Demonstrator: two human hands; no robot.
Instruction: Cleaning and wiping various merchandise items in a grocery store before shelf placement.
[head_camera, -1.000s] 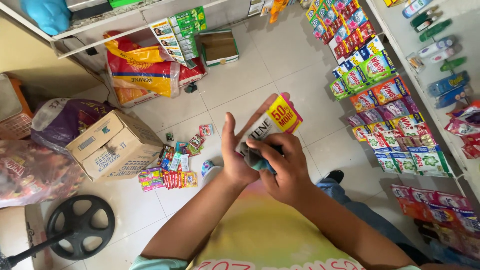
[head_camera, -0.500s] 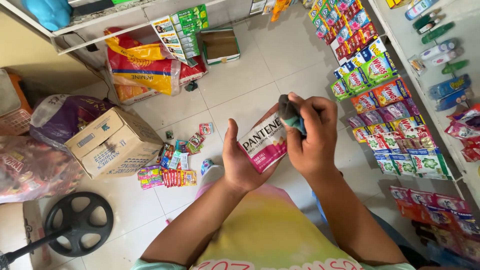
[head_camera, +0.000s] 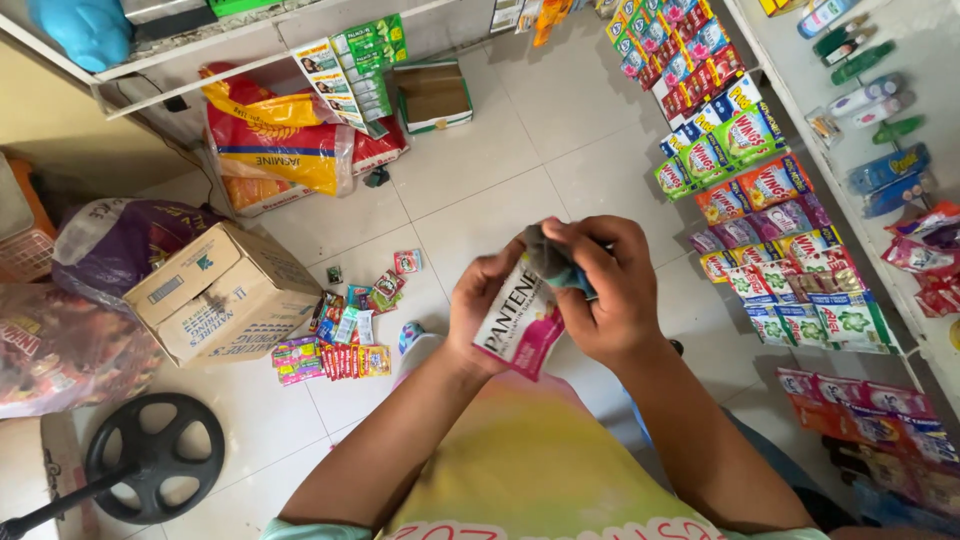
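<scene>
Bare white tiled floor (head_camera: 500, 170) is seen beyond the hands, giving open passage forward. To their right, passage is blocked by hanging strips of colourful sachets (head_camera: 770, 240). To their left, a brown cardboard box (head_camera: 220, 290) and scattered small packets (head_camera: 345, 335) are found.

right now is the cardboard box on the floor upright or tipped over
Tipped. The cardboard box lies on its side on the tiled floor, leaning against a purple sack, its printed faces turned up at a slant.
</scene>
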